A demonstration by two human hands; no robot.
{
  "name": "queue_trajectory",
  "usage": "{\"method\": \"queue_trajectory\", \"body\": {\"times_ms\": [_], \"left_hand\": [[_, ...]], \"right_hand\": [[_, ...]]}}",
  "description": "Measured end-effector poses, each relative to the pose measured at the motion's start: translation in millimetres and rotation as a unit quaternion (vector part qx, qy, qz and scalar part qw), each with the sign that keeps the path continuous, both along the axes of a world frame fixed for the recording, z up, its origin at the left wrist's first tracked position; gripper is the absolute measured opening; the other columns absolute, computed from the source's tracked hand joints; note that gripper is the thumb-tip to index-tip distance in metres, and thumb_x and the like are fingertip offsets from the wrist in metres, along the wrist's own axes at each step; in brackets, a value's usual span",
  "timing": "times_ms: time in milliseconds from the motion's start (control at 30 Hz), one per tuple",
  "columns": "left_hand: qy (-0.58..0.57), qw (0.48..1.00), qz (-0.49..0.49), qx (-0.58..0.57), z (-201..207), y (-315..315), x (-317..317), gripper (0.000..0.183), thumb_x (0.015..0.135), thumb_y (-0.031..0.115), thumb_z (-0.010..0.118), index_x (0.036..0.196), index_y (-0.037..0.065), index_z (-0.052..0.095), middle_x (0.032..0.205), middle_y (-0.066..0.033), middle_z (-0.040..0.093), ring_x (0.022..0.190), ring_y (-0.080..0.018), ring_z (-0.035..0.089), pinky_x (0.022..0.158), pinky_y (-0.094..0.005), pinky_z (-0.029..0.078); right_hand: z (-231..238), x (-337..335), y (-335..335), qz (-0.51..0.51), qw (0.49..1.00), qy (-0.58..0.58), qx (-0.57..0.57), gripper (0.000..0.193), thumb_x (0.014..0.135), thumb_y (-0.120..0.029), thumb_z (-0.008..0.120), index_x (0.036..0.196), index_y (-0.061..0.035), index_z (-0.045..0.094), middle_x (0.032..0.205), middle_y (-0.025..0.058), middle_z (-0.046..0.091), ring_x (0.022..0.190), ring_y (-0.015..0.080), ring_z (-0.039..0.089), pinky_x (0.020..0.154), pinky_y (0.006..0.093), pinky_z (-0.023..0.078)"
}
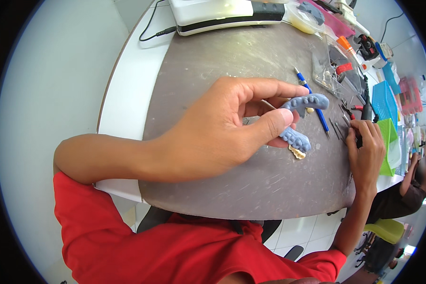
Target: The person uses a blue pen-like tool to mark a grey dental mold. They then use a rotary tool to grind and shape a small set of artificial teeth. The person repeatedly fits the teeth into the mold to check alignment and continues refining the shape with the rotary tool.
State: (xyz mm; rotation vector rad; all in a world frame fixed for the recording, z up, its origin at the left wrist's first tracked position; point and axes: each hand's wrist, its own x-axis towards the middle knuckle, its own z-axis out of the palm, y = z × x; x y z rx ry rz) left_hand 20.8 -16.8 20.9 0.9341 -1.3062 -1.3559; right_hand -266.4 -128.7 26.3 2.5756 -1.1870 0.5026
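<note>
My left hand (241, 125) is closed on a blue-grey dental model (310, 101) with a row of tooth shapes, gripped between thumb and fingers above the table. A second blue-grey dental model (296, 139) shows below the thumb, by the same fingers. Against its lower edge is a cream-coloured row of teeth (297, 152); whether it is held or lies on the table I cannot tell. At the table's right side, my right hand (368, 149) has its fingers bent down beside thin metal hand tools (337, 130). What its fingertips close on is hidden.
A blue pen-like tool (321, 116) lies beyond the models. Pliers with red handles (349, 112) and a clear box of small parts (329, 71) are further right. Green (388, 144) and blue baskets (385, 102) line the right edge. A white device (222, 16) stands at the back. Another person sits far right.
</note>
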Motion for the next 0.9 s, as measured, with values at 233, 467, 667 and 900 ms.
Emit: {"method": "queue_trajectory", "body": {"times_ms": [233,467,667,900], "left_hand": [[0.037,0.999,-0.002,-0.010,0.5,6.4,-4.9,0.042,0.099,0.013,0.051,0.138,0.000,0.046,0.112,-0.0123,0.062,0.106,-0.0181,0.062,0.091,-0.0314,0.054],[0.099,0.994,-0.023,0.046,-3.5,15.9,-12.7,0.042,0.093,0.008,0.061,0.132,-0.005,0.049,0.111,-0.0127,0.062,0.104,-0.0177,0.063,0.091,-0.0289,0.051],[0.132,0.985,-0.044,0.098,-15.3,24.9,-24.6,0.040,0.091,0.006,0.064,0.127,-0.008,0.051,0.105,-0.0113,0.061,0.101,-0.0157,0.063,0.088,-0.0265,0.052],[0.073,0.981,-0.096,0.155,-15.2,25.6,-20.1,0.044,0.091,0.000,0.062,0.132,-0.004,0.048,0.119,-0.0130,0.061,0.110,-0.0170,0.061,0.096,-0.0296,0.050]], "right_hand": [[-4.8,-1.2,-1.5,0.009,0.993,-0.119,-0.007,0.015,0.084,0.001,0.063,0.098,-0.0019,0.064,0.088,0.0090,0.064,0.074,0.0209,0.061,0.067,0.0321,0.046],[12.6,-16.8,23.3,0.077,0.897,-0.434,-0.033,0.021,0.088,0.002,0.065,0.108,0.0055,0.060,0.096,0.0116,0.064,0.065,0.0114,0.057,0.053,0.0201,0.046],[-7.8,15.4,91.0,0.196,0.797,-0.570,0.028,0.024,0.092,-0.017,0.067,0.096,-0.0035,0.047,0.072,0.0100,0.053,0.053,0.0140,0.053,0.044,0.0189,0.039],[-55.1,56.1,133.5,0.213,0.806,-0.545,0.088,0.031,0.086,-0.017,0.072,0.104,-0.0006,0.054,0.077,0.0122,0.060,0.080,0.0302,0.067,0.073,0.0376,0.058]]}}
